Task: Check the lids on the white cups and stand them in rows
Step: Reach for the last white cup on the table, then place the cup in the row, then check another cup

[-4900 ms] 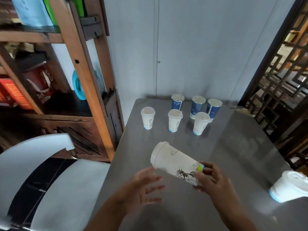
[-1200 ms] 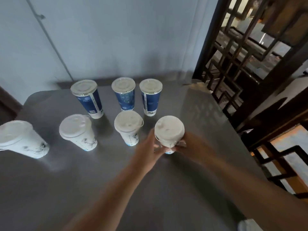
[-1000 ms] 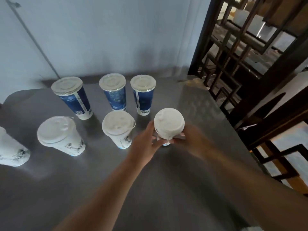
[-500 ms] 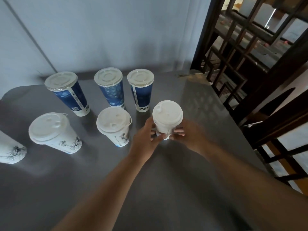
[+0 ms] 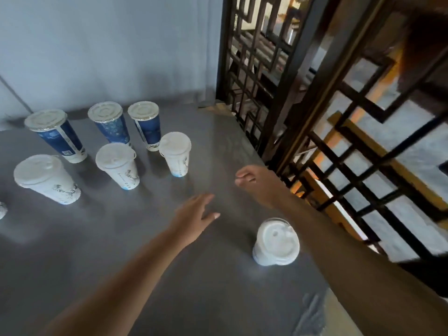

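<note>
1. Three white cups (image 5: 175, 154) with white lids and dark drawings are standing in a row on the grey table (image 5: 101, 238).
2. Half a second ago both hands were holding the right-end cup; now the left hand (image 5: 194, 218) and right hand (image 5: 260, 184) are hovering empty, fingers apart, gripping nothing.
3. Three blue cups (image 5: 145, 124) are standing behind. A fourth white cup (image 5: 276, 242) is sitting alone, nearer the person.

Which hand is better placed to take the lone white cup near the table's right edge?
Probably the right hand: the lone white cup stands beside its forearm, on that side. The left hand is empty too, but would reach across.
</note>
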Demonstrator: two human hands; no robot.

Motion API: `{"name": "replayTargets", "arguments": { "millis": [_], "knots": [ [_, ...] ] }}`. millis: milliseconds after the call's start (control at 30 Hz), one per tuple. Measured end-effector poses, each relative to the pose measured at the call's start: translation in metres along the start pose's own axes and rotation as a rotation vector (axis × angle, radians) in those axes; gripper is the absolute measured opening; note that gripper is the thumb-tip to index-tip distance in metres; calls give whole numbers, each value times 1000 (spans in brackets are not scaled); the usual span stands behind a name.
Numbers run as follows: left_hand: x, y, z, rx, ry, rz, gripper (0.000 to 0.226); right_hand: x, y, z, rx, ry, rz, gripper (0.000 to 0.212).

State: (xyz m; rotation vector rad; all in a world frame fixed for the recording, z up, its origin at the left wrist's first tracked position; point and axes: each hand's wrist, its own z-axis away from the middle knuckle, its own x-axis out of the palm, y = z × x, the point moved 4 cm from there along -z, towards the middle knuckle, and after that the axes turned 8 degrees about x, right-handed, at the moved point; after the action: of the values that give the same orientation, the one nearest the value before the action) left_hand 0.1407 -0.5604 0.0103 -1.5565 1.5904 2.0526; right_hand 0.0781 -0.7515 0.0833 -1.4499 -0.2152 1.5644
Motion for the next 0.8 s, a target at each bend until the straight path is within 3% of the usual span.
{"name": "replayTargets", "arguments": {
  "millis": [167,300,467,800],
  "knots": [
    [43,50,34,-10,-213,118,73,-28,33,79,72,-7,108,38],
    [71,77,52,-2,-305,253,91,-33,63,123,-2,-62,271,68],
    [91,97,57,57,-223,401,78,-18,87,145,-41,-86,327,89],
    [88,100,63,-11,-185,451,65,-14,81,146,50,-50,178,89]
  ]
}}
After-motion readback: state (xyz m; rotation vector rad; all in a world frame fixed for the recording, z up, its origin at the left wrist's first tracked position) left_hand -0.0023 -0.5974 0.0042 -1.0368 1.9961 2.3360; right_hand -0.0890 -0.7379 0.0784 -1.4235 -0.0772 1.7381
